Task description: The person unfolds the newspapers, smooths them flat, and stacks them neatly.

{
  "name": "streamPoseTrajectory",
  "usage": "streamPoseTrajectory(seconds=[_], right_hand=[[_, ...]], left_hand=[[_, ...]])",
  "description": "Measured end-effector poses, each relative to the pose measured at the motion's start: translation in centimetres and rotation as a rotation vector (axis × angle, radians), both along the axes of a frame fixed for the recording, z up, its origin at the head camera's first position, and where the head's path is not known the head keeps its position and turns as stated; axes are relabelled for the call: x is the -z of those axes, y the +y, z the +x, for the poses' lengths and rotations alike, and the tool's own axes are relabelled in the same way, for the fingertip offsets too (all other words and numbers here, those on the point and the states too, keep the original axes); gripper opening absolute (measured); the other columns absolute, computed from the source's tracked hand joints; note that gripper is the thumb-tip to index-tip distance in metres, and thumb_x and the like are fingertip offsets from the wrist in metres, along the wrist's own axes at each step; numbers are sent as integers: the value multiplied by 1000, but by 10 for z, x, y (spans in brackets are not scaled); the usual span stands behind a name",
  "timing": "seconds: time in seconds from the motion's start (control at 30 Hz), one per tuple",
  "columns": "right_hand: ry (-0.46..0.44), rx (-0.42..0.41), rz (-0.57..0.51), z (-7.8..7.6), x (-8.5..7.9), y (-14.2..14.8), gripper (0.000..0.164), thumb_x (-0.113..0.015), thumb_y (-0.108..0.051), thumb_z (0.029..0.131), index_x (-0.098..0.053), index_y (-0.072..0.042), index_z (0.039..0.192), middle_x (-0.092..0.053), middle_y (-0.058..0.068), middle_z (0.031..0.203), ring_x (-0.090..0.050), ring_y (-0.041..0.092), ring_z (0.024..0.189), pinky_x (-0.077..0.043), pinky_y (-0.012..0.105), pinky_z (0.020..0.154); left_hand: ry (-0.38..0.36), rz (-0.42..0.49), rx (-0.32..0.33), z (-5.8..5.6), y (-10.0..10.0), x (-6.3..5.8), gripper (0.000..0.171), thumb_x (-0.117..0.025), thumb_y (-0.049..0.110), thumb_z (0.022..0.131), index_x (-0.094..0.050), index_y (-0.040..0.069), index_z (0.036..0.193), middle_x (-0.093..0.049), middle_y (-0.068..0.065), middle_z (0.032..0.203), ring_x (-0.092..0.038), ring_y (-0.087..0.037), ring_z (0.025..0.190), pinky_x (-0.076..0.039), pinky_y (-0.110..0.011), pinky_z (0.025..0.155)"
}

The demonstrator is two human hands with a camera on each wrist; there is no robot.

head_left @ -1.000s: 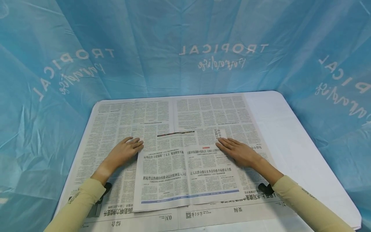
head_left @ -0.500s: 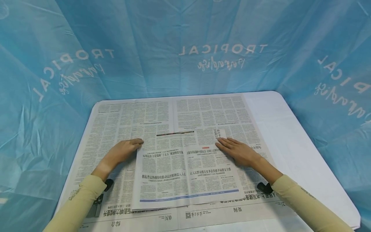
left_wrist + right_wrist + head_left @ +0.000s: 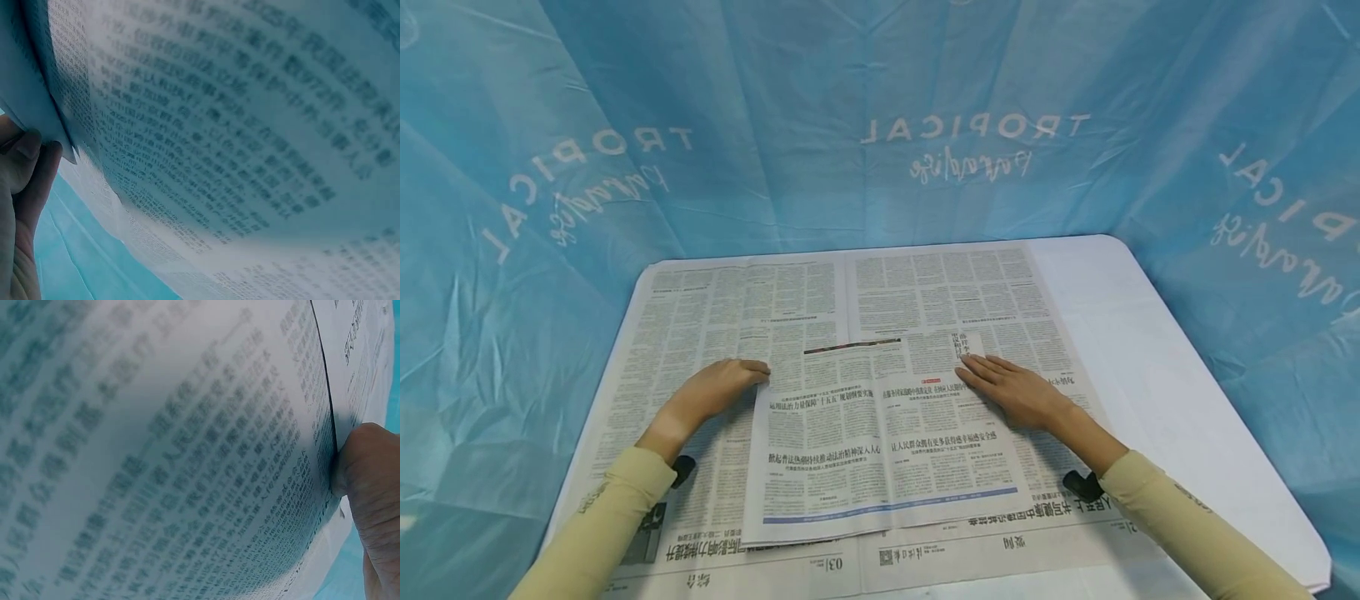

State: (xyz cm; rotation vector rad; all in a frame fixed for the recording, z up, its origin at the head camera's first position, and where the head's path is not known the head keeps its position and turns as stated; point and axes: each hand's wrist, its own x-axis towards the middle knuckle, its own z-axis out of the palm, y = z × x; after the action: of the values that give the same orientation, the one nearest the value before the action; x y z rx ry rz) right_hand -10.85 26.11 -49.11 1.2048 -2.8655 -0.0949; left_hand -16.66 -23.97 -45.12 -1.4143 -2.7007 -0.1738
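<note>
A smaller folded newspaper (image 3: 835, 425) lies over a large spread newspaper (image 3: 925, 287) in the head view. At its left edge is my left hand (image 3: 713, 390). The left wrist view has the thumb (image 3: 25, 149) and a finger pinching the edge of the sheet, with other fingertips hidden. My right hand (image 3: 1017, 397) rests flat on the upper right part of the folded newspaper, fingers extended and together. In the right wrist view its thumb (image 3: 372, 472) touches the paper's edge, while the other fingers are mostly out of sight.
Under the newspapers is a white table (image 3: 1135, 333) with rounded corners. Blue curtain (image 3: 865, 192) with mirrored white lettering surrounds its back and both sides. Dark bands sit at both wrists, below the sleeves.
My left fingers, spread at the paper's edge a second ago, have come together on it. The folded newspaper's lower left corner has shifted slightly. My right hand stays in place.
</note>
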Motion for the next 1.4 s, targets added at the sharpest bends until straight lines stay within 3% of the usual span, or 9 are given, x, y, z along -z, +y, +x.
streamPoseTrajectory(seconds=[0.3,0.5,0.6,0.8,1.0,1.1,1.4], right_hand=[[2,1,18,0,1,0,60,-58,-13,98,-33,-3,151,-32,16,157,-35,32,143,-30,44,115],[12,-9,3,0,1,0,60,-59,-12,97,-34,-2,150,-33,17,156,-36,32,142,-30,45,115],[5,-6,-3,0,1,0,60,-59,-13,97,-34,-2,150,-33,17,156,-36,32,142,-30,45,115],[-22,9,-9,0,1,0,60,-58,-15,98,-32,-2,151,-32,17,157,-34,33,143,-30,46,115],[6,-9,-25,0,1,1,63,-62,-12,95,-34,-1,150,-34,18,155,-37,34,141,-31,46,114],[31,-22,-35,0,2,2,65,-66,-8,92,-36,-1,149,-36,19,154,-39,35,140,-32,47,113],[55,-30,-85,0,5,3,63,-62,-3,90,-38,-1,148,-39,19,152,-40,35,139,-31,47,113]], left_hand=[[-71,6,-59,1,-2,1,28,-62,-12,85,-69,3,108,-69,-13,117,-68,-29,102,-54,-39,83],[52,22,-6,0,-1,9,31,-68,-12,81,-68,2,108,-67,-15,115,-67,-30,101,-54,-40,84],[110,-8,7,-2,3,12,37,-71,-6,82,-68,5,117,-64,-17,122,-65,-32,108,-52,-44,89],[99,-132,-56,-1,9,16,57,-68,4,90,-51,16,143,-50,-17,144,-53,-35,128,-42,-51,103],[108,-167,-57,-1,6,21,55,-65,9,93,-48,18,145,-50,-17,145,-55,-36,125,-41,-52,104],[80,-139,-68,-2,4,20,53,-64,6,93,-51,18,142,-51,-18,144,-56,-37,124,-42,-53,102],[-174,-16,-171,-2,3,14,39,-57,12,98,-58,17,137,-48,-19,146,-47,-42,132,-37,-59,105]])
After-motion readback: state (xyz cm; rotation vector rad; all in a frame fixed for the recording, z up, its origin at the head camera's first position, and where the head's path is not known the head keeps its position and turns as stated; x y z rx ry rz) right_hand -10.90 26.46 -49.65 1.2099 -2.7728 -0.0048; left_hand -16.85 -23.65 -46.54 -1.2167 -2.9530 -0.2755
